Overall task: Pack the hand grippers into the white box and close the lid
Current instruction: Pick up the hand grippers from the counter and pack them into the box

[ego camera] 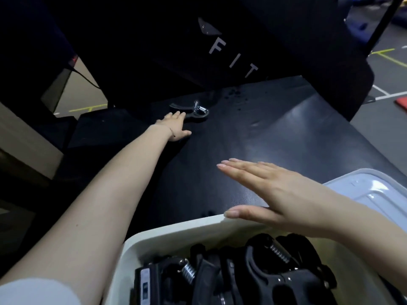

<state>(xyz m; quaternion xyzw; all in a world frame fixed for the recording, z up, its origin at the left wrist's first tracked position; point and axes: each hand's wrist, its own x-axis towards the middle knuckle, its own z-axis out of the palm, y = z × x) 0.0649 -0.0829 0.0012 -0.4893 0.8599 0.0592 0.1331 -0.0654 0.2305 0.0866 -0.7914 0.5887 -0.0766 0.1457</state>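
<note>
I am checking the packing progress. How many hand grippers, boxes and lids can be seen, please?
Hand grippers in the white box: at least 2, overlapping, exact count unclear
Hand gripper on the table: 1
White box: 1
Lid: 1
Total: at least 5

A single head-worn wide-angle view looks forward and down from above the person's chest, across the dark surface (275, 137) toward its far edge. The white box (176, 233) at the near edge sits close under the lens, cut off by the bottom border. The far edge and the floor beyond bend with lens distortion.
</note>
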